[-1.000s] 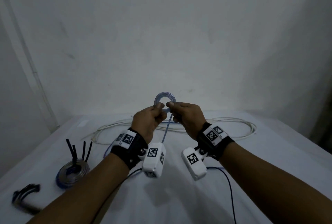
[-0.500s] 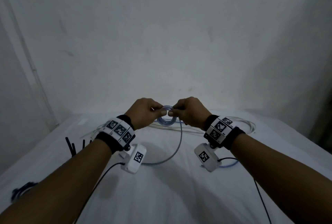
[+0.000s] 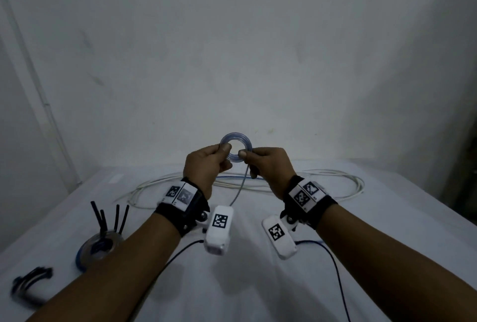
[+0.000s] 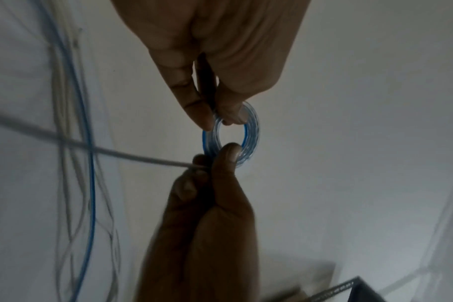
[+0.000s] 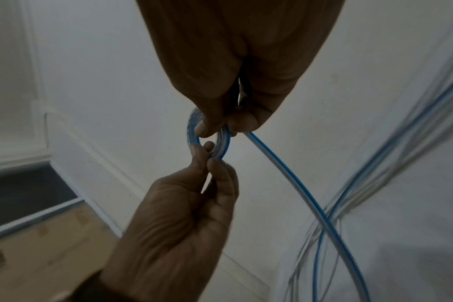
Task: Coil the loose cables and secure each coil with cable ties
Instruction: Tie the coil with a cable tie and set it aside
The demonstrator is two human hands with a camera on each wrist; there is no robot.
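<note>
A small coil of clear, blue-striped cable [image 3: 236, 137] is held up above the white table [image 3: 258, 283], its ring upright and facing me. My left hand [image 3: 224, 151] pinches the coil's left side between thumb and fingers, and my right hand [image 3: 244, 154] pinches the right side. The cable's loose tail [image 3: 238, 190] hangs from the right hand down to the table. In the left wrist view the left hand [image 4: 217, 120] and right hand [image 4: 215, 157] grip opposite sides of the coil [image 4: 252, 132]. The right wrist view shows the coil [image 5: 192, 130] and tail [image 5: 285, 175].
A finished coil [image 3: 99, 245] with black cable ties [image 3: 109, 218] sticking up lies at the left. A bundle of black ties [image 3: 31, 280] sits near the left front edge. Loose white and blue cables [image 3: 335, 185] loop across the back of the table, below the wall.
Half a second ago both hands were lower, with the coil tilted down near the table. They have risen again and the coil stands upright as it did a second ago.
</note>
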